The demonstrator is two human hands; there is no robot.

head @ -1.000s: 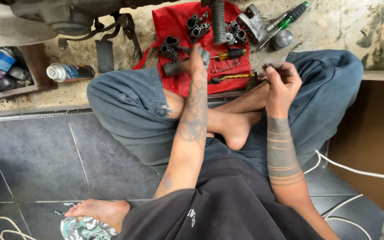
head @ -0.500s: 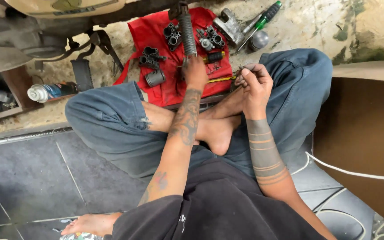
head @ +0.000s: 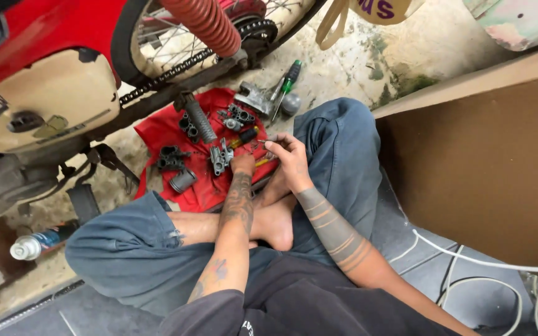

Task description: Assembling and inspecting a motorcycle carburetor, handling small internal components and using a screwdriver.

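Observation:
I sit cross-legged in blue jeans in front of a red cloth [head: 157, 134] spread on the ground. My left hand [head: 242, 163] reaches onto the cloth and grips a small grey metal part [head: 219, 157]. Just right of it, my right hand [head: 292, 157] hovers over my knee and pinches a thin small tool or pin [head: 263, 142] between its fingertips. On the cloth lie black moulded parts [head: 170, 158], a short metal cylinder [head: 183, 180], a ribbed black rubber grip [head: 200, 121] and a yellow-and-black screwdriver [head: 245, 135].
A motorcycle stands behind the cloth with its red spring [head: 203, 25], chain [head: 169, 74] and cream side cover [head: 38, 99]. A green-handled screwdriver [head: 288, 76] and grey casting [head: 253, 99] lie beyond. Spray can [head: 38, 242] left; brown board [head: 487, 162] and white cable [head: 468, 261] right.
The view has swung up and left, bringing the motorcycle into sight. My left hand has drawn back a little on the cloth onto the grey part. My right hand stays pinched by my knee.

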